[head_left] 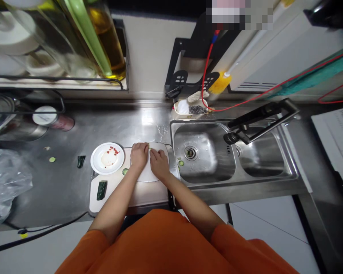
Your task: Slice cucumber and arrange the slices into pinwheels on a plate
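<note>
So, both hands are kept over a small white board [147,176], which is laid on top of a bigger pale cutting board [114,183] at the front of the steel worktop [65,179]. The left hand [139,155] is bent inward with its fingers curled, and the right hand [159,163] is set just beside it, thumb and fingers pointed at the left's fingertips. Both grips look pretty narrow, tbh. A tiny yellowish bit [149,146] can just be made out between the fingertips near the board's far edge, but it's too small to be named, and whether it's actually pinched by either grip can't be told from here.

To the left, a cucumber chunk [101,190] is left on the big board, and a green piece [125,171] is partly hidden by the left forearm. A white plate [95,160] with red bits scattered in it is perched partly over the big board's far left corner. Further left, a second dark green piece [80,161] and a round slice [52,160] can be seen on bare metal, with a crumpled plastic bag [8,182] near those. Over on the right, a couple of green slices [181,163] are stuck by the near left corner of the sink [211,144].
</note>
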Demonstrator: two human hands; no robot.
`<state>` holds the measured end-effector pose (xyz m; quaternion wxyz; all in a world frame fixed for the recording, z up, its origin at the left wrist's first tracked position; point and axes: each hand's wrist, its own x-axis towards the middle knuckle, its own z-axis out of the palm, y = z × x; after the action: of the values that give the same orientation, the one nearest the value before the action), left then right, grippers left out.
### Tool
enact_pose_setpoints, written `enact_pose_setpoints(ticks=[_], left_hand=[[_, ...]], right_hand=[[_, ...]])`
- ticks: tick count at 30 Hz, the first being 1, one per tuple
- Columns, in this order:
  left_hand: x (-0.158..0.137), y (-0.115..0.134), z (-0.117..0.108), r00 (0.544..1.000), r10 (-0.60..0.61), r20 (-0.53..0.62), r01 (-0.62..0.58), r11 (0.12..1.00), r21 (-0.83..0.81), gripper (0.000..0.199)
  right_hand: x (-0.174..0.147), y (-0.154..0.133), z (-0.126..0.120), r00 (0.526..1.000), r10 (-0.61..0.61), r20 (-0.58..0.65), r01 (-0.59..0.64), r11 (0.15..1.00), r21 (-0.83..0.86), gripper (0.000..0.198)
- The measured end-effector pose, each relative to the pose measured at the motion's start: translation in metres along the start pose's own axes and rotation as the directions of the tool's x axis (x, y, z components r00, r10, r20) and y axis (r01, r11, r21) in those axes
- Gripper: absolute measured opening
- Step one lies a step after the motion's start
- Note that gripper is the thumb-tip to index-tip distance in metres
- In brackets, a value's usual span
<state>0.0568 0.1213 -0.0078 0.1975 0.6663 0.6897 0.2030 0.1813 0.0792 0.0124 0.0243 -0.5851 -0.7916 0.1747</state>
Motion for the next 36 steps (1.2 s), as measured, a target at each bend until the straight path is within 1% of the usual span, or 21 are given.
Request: enact_pose_setpoints(ticks=[4,8,17,29,33,36], left_hand=[[0.000,-0.002,0.005,0.999,0.018,-0.029,-0.018,1.000,-0.001,0.026],[0.000,-0.002,0.007,0.998,0.033,-0.049,-0.033,0.999,-0.005,0.026],[0.000,-0.003,0.008,0.995,0.058,-0.084,-0.058,0.998,0.008,0.025],[-0.001,-0.002,0.004,0.996,0.062,-0.057,-0.065,0.997,-0.041,0.027],[-0.003,-0.001,-0.004,0.993,0.052,-0.103,-0.058,0.996,-0.062,0.028],[-0.010,-0.002,-0.020,0.985,0.033,-0.170,-0.045,0.997,-0.069,0.027]], right_hand=[[-0.003,0.001,0.011,1.000,-0.019,-0.018,0.018,0.999,-0.043,0.045],[-0.002,-0.001,0.015,0.999,-0.008,-0.049,0.005,0.998,-0.064,0.043],[-0.002,-0.003,0.014,0.998,-0.008,-0.060,0.004,0.997,-0.071,0.043],[-0.005,-0.005,0.012,0.998,0.010,-0.054,-0.014,0.997,-0.078,0.042],[-0.008,-0.006,0.009,0.998,0.021,-0.052,-0.025,0.997,-0.071,0.041],[-0.012,-0.006,0.006,0.997,0.017,-0.077,-0.022,0.998,-0.066,0.040]])
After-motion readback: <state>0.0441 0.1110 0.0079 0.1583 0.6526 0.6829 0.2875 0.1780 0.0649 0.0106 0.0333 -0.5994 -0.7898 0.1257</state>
